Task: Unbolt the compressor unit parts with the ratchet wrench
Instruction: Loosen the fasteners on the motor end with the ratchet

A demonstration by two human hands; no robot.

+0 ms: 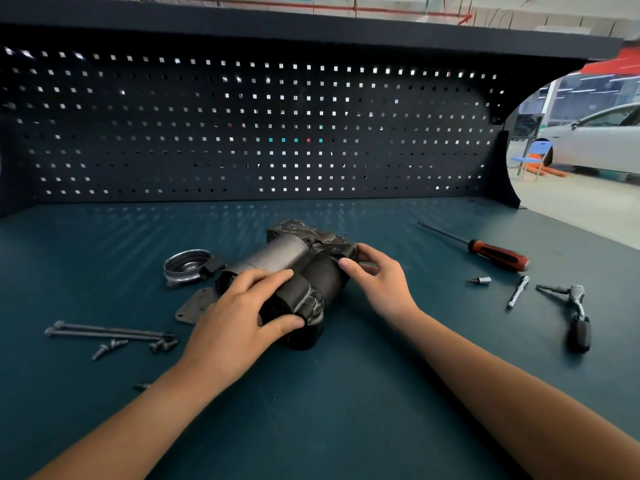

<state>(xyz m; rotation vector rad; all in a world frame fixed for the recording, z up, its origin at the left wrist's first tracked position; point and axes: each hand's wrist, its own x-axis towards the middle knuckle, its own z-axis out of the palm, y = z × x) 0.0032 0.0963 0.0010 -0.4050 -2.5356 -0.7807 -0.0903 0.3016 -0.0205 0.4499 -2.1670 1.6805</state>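
Note:
The compressor unit (294,258), two dark cylinders joined by a cast head, lies on its side in the middle of the blue bench (329,410). My left hand (239,313) grips its near end, fingers over the top and thumb on the end cap. My right hand (377,278) holds the far right side of the cast head with fingers and thumb curled on it. The ratchet wrench (575,313) lies untouched at the right of the bench, black handle toward me.
A round metal cover (188,268) and a flat plate (195,304) lie left of the unit. Two long bolts (107,332) and several short bolts (138,346) rest at the left. A red-handled screwdriver (485,249), a bit socket (479,280) and an extension bar (518,291) lie at the right. A pegboard (242,133) closes the back.

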